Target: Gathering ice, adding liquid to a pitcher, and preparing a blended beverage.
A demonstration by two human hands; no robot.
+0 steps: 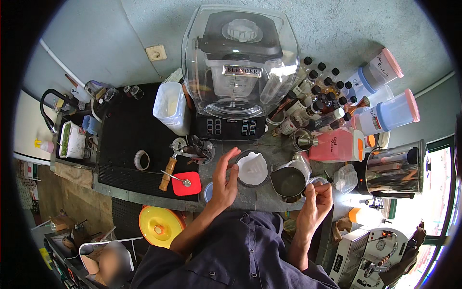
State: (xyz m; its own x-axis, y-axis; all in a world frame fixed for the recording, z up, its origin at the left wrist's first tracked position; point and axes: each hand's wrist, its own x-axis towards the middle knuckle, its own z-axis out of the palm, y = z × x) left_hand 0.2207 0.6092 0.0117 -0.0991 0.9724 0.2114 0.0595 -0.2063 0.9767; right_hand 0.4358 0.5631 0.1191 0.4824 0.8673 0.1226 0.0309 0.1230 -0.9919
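My left hand (224,183) is raised at the counter's front edge, fingers extended and apart from the thumb, holding nothing. Just right of it is a white plastic jug (252,167) with a spout, seen from above. My right hand (315,201) is closed, thumb against fingers, at the side of a dark-looking metal pitcher (288,182). The pitcher tilts, and its handle is mostly hidden by the fingers. A clear cup (316,180) sits partly behind that hand. To the left of my left hand, a spoon (186,182) lies on a red square mat (187,189).
A covered blender (240,67) stands at the back against the wall. Several capped bottles (315,103) and a pink-filled container (332,146) crowd the right. A wooden-handled tool (168,173) lies left. Below the counter is a yellow lidded pot (160,227); a person (113,265) is at lower left.
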